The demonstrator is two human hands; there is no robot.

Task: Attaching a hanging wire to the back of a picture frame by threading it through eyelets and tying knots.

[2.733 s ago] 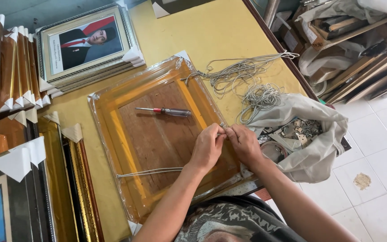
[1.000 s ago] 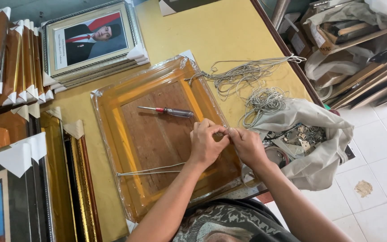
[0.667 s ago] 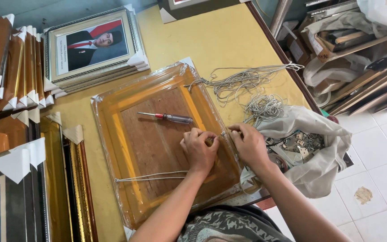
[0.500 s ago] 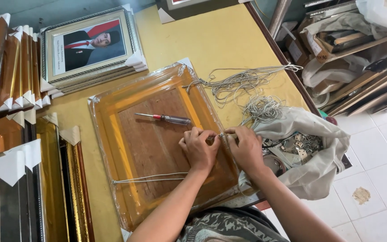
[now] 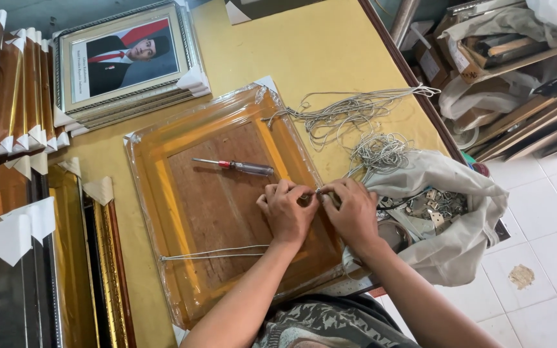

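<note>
1. Stacked gilt frames (image 5: 14, 84) with white corner guards, left edge of the yellow table (image 5: 330, 45).
2. Wrapped frame (image 5: 227, 200), back up; a screwdriver (image 5: 233, 167) lies on its backing board.
3. Left hand (image 5: 286, 212): fingers closed, pinching the hanging cord (image 5: 211, 253) at the frame's right rail.
4. Right hand (image 5: 351, 211): fingers closed on the same spot, touching the left.
5. Cord tangle (image 5: 356, 125) and hardware bag (image 5: 446, 219). Risk, judged: the cord may slip if the pinch slackens.
</note>
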